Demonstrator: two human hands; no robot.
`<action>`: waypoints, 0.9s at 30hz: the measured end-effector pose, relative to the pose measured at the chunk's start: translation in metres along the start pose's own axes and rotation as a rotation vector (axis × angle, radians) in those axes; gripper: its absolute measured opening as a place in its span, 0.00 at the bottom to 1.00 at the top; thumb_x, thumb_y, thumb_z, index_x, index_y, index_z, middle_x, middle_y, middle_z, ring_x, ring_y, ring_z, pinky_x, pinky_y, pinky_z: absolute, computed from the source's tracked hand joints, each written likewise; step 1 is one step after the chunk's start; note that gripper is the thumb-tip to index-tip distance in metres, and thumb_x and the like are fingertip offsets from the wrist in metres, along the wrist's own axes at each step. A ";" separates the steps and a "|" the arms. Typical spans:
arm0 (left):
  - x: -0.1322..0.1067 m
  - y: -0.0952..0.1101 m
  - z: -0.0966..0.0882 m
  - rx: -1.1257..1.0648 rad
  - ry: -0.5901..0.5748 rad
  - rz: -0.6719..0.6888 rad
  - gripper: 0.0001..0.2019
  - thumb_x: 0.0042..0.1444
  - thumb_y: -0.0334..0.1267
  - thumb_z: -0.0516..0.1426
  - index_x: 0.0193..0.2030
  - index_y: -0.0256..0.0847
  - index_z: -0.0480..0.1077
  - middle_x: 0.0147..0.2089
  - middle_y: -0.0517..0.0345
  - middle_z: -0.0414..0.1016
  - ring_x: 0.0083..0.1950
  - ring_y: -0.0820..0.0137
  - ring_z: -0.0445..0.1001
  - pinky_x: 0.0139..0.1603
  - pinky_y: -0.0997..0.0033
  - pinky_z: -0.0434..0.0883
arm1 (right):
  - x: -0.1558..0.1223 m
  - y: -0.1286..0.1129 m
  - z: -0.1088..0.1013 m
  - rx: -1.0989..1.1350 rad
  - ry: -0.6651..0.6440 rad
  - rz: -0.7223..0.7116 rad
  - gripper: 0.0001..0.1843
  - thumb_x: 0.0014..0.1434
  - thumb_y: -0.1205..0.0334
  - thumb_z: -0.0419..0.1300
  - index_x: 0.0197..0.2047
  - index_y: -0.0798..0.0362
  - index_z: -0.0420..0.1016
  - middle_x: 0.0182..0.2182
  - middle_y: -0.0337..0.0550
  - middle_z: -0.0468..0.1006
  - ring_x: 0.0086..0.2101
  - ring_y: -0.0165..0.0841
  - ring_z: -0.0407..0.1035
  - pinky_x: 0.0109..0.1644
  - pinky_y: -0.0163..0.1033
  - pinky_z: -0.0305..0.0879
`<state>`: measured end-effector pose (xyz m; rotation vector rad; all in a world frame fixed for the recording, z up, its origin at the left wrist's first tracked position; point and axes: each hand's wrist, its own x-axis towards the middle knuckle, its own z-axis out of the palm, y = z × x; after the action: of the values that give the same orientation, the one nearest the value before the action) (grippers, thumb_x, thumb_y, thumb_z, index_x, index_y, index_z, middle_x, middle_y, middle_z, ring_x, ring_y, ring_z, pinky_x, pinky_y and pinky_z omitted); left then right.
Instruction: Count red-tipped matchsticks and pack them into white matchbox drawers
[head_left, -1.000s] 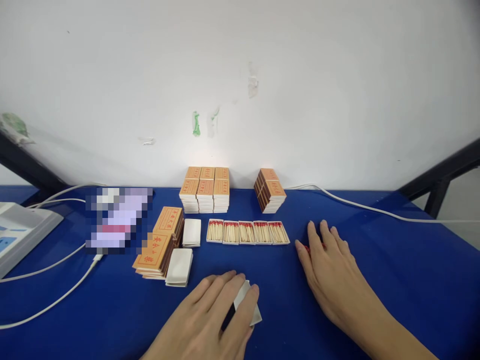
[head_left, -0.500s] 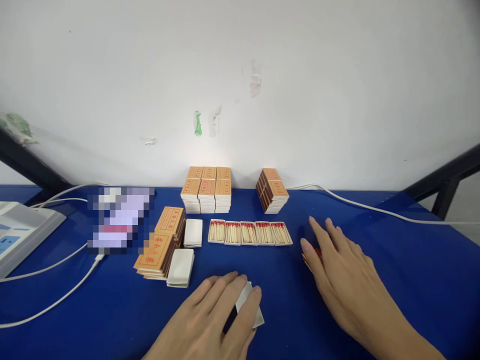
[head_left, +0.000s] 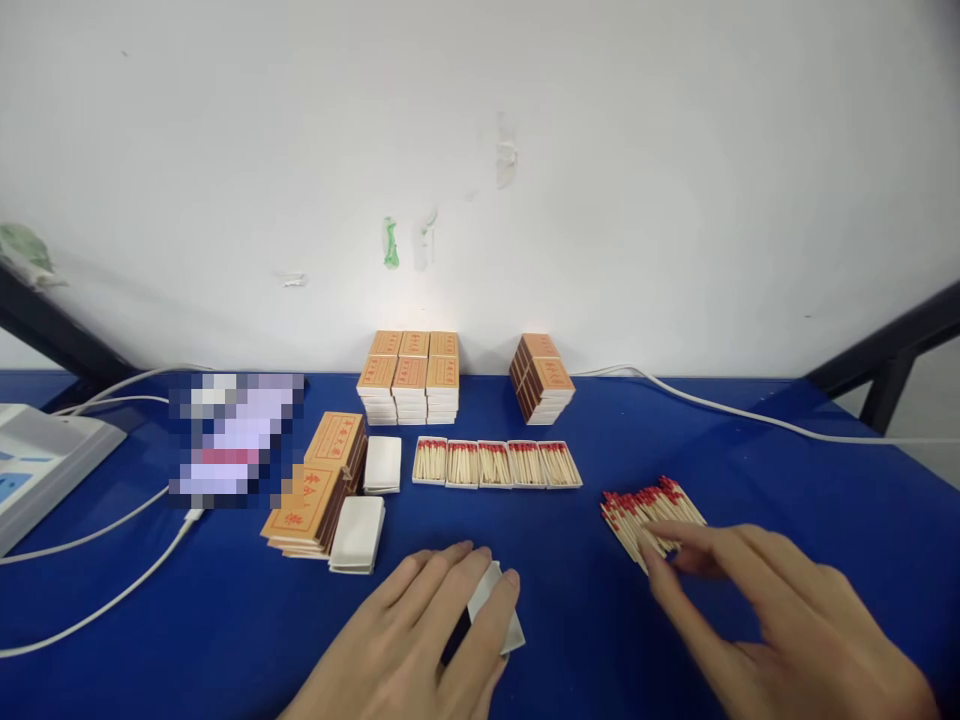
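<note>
My left hand (head_left: 420,630) lies low at the centre, its fingers curled round a white matchbox tray (head_left: 491,600). Most of that tray is hidden under the fingers. On the right, a loose heap of red-headed matches (head_left: 626,515) lies on the blue table. My right hand (head_left: 772,600) is at the heap's near end, with thumb and forefinger closed round the ends of some matches. Further back, between the hands, stands a row of several matchbox trays (head_left: 493,466) filled with matches.
White trays (head_left: 357,535) are stacked beside orange matchbox sleeves (head_left: 311,500) on the left. Closed matchboxes (head_left: 411,378) stand stacked by the wall, with another stack (head_left: 541,380) to their right. A pixelated phone (head_left: 240,430) and white cables (head_left: 150,610) lie at the left.
My right hand has drawn back and toward me from over the match heap, uncovering it, and its fingers have closed at the near end. My left hand stays on the tray.
</note>
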<state>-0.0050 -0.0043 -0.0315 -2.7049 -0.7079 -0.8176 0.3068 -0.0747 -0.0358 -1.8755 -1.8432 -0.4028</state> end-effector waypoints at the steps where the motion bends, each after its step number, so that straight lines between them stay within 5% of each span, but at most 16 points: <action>1: 0.000 0.000 0.000 -0.003 0.000 0.002 0.17 0.82 0.31 0.51 0.67 0.35 0.77 0.59 0.48 0.90 0.59 0.56 0.91 0.56 0.56 0.84 | -0.006 0.002 0.004 -0.011 -0.019 -0.042 0.19 0.81 0.48 0.56 0.56 0.43 0.87 0.45 0.49 0.87 0.43 0.46 0.80 0.45 0.50 0.67; 12: -0.002 0.000 0.000 -0.019 0.003 -0.003 0.17 0.81 0.30 0.51 0.68 0.35 0.77 0.61 0.49 0.89 0.59 0.58 0.91 0.56 0.59 0.85 | -0.008 -0.005 0.009 -0.128 -0.051 -0.143 0.21 0.82 0.51 0.53 0.52 0.44 0.89 0.46 0.49 0.87 0.42 0.45 0.75 0.42 0.49 0.61; 20: -0.001 0.000 0.000 -0.036 -0.004 -0.001 0.18 0.81 0.30 0.50 0.67 0.36 0.77 0.60 0.49 0.90 0.58 0.56 0.91 0.55 0.57 0.86 | 0.001 -0.017 0.010 -0.030 -0.033 -0.115 0.25 0.84 0.50 0.49 0.45 0.46 0.87 0.43 0.48 0.87 0.41 0.46 0.76 0.43 0.50 0.62; 27: -0.001 0.000 -0.001 -0.020 -0.012 -0.006 0.18 0.81 0.29 0.51 0.68 0.36 0.77 0.61 0.50 0.89 0.59 0.58 0.90 0.57 0.58 0.84 | 0.002 -0.031 0.008 0.113 -0.049 -0.075 0.19 0.82 0.46 0.57 0.42 0.45 0.83 0.38 0.44 0.86 0.36 0.41 0.78 0.39 0.48 0.65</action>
<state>-0.0058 -0.0053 -0.0313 -2.7284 -0.7144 -0.8147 0.2748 -0.0694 -0.0371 -1.7597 -1.9308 -0.2739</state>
